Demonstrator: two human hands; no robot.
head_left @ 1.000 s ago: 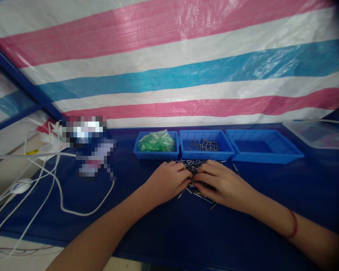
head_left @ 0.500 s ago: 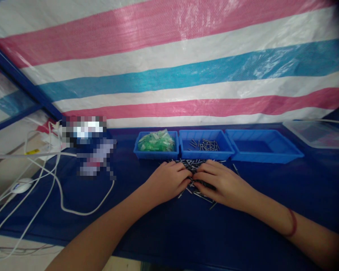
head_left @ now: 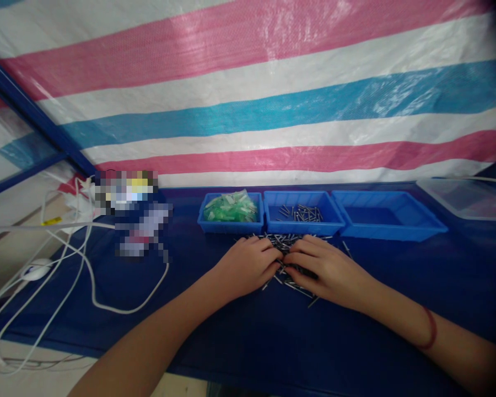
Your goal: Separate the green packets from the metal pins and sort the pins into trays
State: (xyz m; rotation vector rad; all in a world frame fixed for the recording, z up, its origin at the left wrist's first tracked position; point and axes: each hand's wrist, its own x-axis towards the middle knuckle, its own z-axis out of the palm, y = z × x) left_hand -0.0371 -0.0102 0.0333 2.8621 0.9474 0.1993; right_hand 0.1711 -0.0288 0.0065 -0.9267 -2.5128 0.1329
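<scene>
A loose pile of thin metal screws (head_left: 287, 241) lies on the blue table in front of the bins; they could also be nails. My left hand (head_left: 250, 264) rests at the left of the pile, with fingers bent and the thumb close to the fingertips. From the right, my right hand (head_left: 326, 270) curls over the same pile, and dark screws show between its thumb and fingers. The fingertips of both hands nearly meet over the middle. Exactly which pieces they pinch is hidden.
Behind the pile stand a blue bin (head_left: 231, 227) with green plastic packets, a middle bin (head_left: 303, 226) with several screws, and a right bin (head_left: 391, 231). A clear plastic lid (head_left: 463, 198) lies far right. White cables (head_left: 93, 286) and blurred items occupy the left.
The whole view has shifted very slightly. Both hands keep nearly the same pose over the pile, with hardly any finger motion visible.
</scene>
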